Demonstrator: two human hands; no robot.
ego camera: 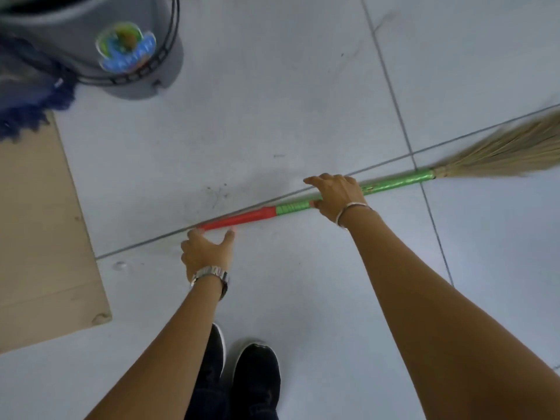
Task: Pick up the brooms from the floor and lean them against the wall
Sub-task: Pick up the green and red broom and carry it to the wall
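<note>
broom flat on floor, bristles toward 2 o'clock | my left hand grip wide at red end, right hand curling over green shaft | likely light, stiff; bristles floppy

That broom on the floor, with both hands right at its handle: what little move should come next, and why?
Probably close both hands and lift. The broom lies flat on the tiled floor; the right hand is draped over the green stretch, and the left hand is open at the red end, neither visibly closed in a grip.
</note>
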